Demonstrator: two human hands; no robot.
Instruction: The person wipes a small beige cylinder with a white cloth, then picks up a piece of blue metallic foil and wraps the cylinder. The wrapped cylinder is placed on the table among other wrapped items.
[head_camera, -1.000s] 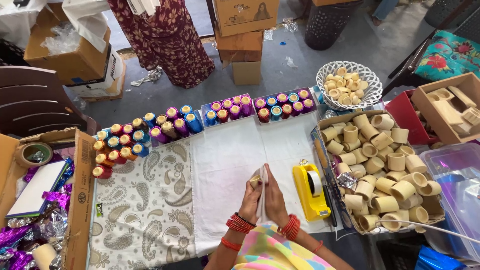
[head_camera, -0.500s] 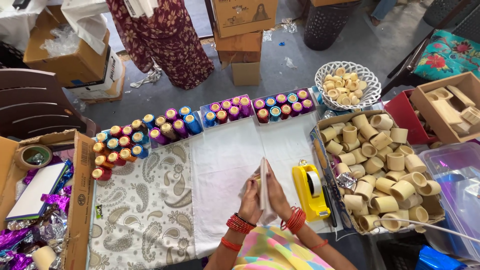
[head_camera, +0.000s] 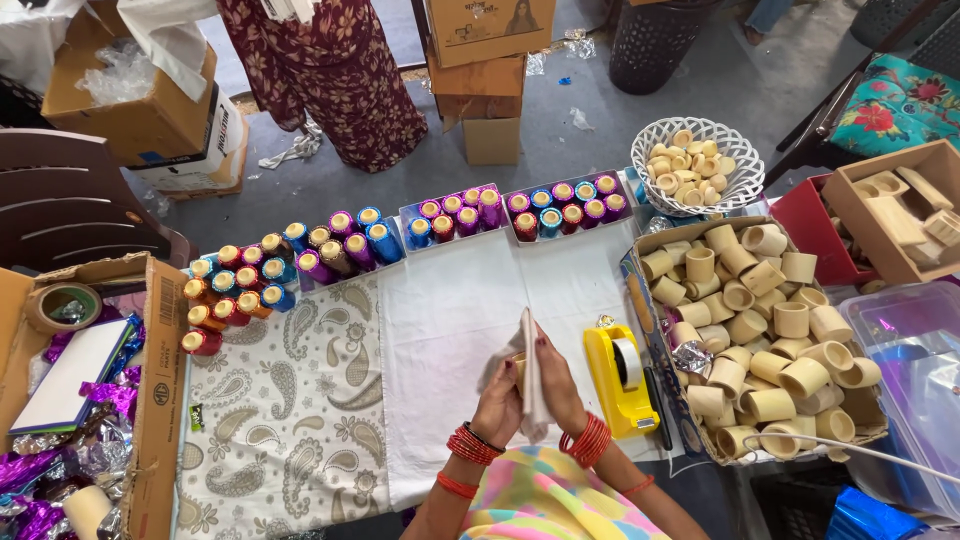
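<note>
Both hands meet over the white cloth (head_camera: 450, 310), just left of the yellow tape dispenser (head_camera: 620, 380). The left hand (head_camera: 497, 405) and right hand (head_camera: 556, 385) are pressed together, palms inward, clamped on a pale sheet (head_camera: 531, 375) that stands upright between them; a tan cup (head_camera: 517, 366) seems tucked behind it, though little of it shows. Holding the sheet edge-up like this likely keeps it taut around the cup. The dispenser sits right beside the right hand, handy for tape. Right of the dispenser, a cardboard box (head_camera: 640, 290) is heaped with bare tan cups, within easy reach. Beyond the dispenser, finished foil-wrapped cups (head_camera: 460, 212) stand in rows along the far edge of the surface, clear of the working patch. A white basket (head_camera: 741, 178) past the box holds smaller pieces.
</note>
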